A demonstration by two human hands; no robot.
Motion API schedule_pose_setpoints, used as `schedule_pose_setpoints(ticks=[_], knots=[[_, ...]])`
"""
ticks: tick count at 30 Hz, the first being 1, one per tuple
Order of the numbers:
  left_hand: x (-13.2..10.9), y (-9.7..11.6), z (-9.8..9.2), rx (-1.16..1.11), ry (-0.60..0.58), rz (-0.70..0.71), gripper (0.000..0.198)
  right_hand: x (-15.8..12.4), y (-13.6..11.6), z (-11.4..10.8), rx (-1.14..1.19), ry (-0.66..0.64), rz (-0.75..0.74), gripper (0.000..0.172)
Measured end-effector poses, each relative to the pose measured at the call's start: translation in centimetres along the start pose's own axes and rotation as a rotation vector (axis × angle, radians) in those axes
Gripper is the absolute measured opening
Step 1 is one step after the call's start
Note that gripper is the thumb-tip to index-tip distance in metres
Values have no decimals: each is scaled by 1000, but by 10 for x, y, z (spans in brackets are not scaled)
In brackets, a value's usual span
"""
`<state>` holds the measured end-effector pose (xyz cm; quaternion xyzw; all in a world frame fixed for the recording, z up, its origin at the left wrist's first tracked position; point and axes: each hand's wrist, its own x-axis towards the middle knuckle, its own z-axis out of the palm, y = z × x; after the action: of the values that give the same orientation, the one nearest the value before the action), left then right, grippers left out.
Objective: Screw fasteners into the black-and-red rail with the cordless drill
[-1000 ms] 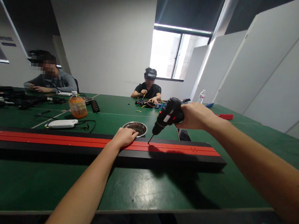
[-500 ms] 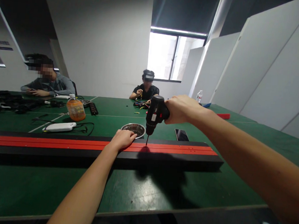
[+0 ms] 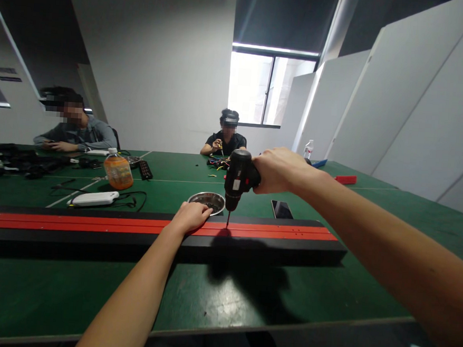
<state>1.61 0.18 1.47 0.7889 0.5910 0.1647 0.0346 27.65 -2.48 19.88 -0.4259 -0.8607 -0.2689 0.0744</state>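
A long black bar with red strips (image 3: 275,232) lies across the green table (image 3: 246,296) in front of me. My right hand (image 3: 281,170) is wrapped round a black cordless drill (image 3: 237,178). The drill stands almost upright with its bit touching the red strip. My left hand (image 3: 190,216) rests on the bar just left of the bit, fingers curled and pressed onto it. Right behind the bar sits a small metal bowl (image 3: 208,200) with dark small parts in it.
A phone (image 3: 280,209) lies behind the bar on the right. An orange bottle (image 3: 118,170), a white power strip (image 3: 94,199) with cables and dark gear sit at the back left. Two other people sit at the table's far side. White partitions stand on the right.
The drill has swung from tilted to nearly upright and shifted left along the red strip. My right hand moved left with it. My left hand has stayed on the bar.
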Motion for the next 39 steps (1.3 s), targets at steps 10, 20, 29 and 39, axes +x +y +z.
schedule_pose_setpoints(ticks=[10, 20, 29, 39], knots=[[0, -5, 0, -78, 32, 17, 39, -23, 21, 17, 107, 19, 142, 29], [0, -7, -1, -273, 31, -23, 32, -56, 1, 76, 1032, 256, 510, 40], [2, -12, 7, -495, 79, -45, 27, -56, -51, 136, 1614, 491, 748, 36], [9, -9, 2, -849, 298, -45, 17, -62, -54, 139, 1549, 591, 729, 36]])
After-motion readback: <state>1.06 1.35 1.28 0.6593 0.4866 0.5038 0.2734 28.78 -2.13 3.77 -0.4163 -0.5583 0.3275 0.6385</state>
